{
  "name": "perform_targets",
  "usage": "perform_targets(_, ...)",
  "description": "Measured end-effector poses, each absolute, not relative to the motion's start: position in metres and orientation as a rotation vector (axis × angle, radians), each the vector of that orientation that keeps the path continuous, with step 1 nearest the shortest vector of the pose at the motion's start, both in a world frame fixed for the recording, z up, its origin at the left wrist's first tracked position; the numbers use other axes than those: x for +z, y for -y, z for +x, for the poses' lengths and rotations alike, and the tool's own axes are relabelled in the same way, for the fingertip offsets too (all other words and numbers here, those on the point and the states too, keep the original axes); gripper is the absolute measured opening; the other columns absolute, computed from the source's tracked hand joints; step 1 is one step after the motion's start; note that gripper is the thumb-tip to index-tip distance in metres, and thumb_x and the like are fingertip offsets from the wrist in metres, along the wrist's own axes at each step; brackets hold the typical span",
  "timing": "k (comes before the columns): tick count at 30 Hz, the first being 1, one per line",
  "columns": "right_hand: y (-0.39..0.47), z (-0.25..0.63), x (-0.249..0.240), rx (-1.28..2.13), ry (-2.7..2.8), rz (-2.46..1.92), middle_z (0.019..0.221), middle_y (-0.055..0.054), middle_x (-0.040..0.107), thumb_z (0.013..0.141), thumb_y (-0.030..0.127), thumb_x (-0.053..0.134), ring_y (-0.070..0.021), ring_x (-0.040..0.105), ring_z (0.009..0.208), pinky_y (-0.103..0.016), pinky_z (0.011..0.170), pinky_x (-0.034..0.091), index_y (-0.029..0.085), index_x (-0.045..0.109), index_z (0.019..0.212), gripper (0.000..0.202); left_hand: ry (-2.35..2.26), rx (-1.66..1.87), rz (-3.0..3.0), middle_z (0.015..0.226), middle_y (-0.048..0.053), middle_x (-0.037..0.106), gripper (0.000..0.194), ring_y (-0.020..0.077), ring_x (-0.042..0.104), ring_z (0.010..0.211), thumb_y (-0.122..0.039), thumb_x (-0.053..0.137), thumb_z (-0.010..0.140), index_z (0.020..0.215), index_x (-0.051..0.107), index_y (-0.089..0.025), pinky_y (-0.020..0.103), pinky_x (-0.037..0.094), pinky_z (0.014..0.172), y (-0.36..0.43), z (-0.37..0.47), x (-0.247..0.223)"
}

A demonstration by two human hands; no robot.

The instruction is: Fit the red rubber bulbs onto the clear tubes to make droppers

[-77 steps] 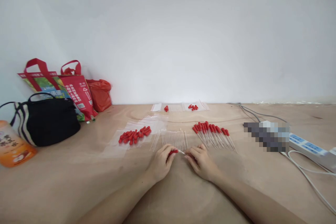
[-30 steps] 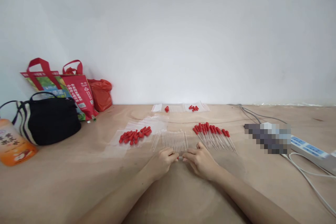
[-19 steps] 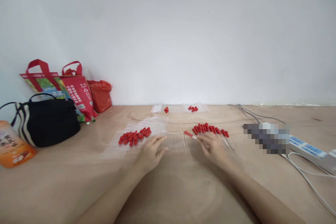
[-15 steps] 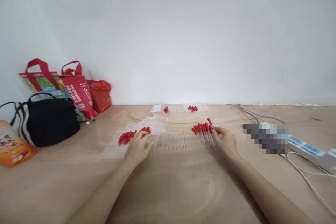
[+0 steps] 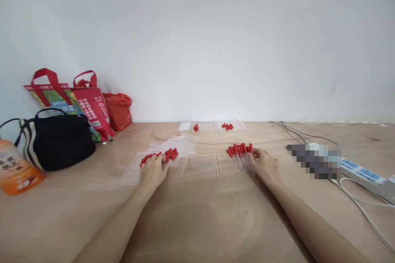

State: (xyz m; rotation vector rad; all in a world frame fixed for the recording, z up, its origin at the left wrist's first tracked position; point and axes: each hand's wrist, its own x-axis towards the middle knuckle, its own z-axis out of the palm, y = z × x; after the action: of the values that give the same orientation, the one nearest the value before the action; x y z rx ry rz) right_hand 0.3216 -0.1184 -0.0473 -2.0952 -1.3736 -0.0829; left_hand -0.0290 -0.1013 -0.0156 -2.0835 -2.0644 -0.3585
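My left hand [image 5: 153, 172] reaches over a pile of red rubber bulbs [image 5: 171, 154] on clear plastic bags [image 5: 131, 172]. Its fingers point down among the bulbs with the thumb apart; the fingertips are partly hidden. On the right, my right hand [image 5: 264, 166] has its fingers closed on a dropper [image 5: 250, 148] at the right end of a row. The other droppers [image 5: 237, 152], clear thin tubes with red bulbs, lie fanned out beside it. Between my hands, several bare clear tubes [image 5: 205, 165] lie side by side on the wooden table.
Against the wall lie clear bags [image 5: 208, 127] holding tubes and red bulbs. At left stand a black bag [image 5: 63, 144], colourful shopping bags [image 5: 92, 111], a red plastic bag [image 5: 119, 111] and an orange pouch [image 5: 20, 168]. A power strip [image 5: 362, 172] with cables lies at right.
My left hand has moved left, away from the tubes and onto the red bulbs. The dropper in my right hand has come down from above the row to lie among the others.
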Motion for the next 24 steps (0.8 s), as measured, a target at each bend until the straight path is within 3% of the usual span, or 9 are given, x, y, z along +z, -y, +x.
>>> perform_targets(8,0.13,0.271,-0.045,-0.169,1.815,-1.73,0.07,-0.002,0.063,0.078,0.032,0.045,-0.0168,0.055,0.074,-0.03,0.068,0.025,0.02,0.061,0.071,0.021,2.001,-0.298,-2.061,0.094,0.008,0.058,0.017,0.0239,0.056,0.088,-0.026,0.042,0.08,0.091,0.05,-0.017,0.03,0.041,0.064,0.1,-0.024,-0.015)
perform_targets(15,0.114,0.234,-0.032,0.026,1.854,-2.07,0.078,-0.009,0.066,0.078,0.038,0.042,-0.0219,0.058,0.079,-0.033,0.07,0.029,0.017,0.064,0.075,0.03,2.094,-0.325,-2.014,0.095,0.009,0.061,0.025,0.025,0.059,0.083,-0.03,0.038,0.082,0.101,0.048,-0.017,0.031,0.043,0.062,0.097,-0.02,-0.014)
perform_targets(24,0.107,0.222,-0.03,0.027,1.927,-2.18,0.081,-0.018,0.065,0.077,0.029,0.041,-0.0278,0.06,0.079,-0.039,0.07,0.032,0.011,0.065,0.074,0.031,2.071,-0.34,-2.03,0.097,0.009,0.061,0.023,0.0272,0.06,0.083,-0.027,0.039,0.081,0.096,0.053,-0.016,0.033,0.044,0.063,0.091,-0.022,-0.016)
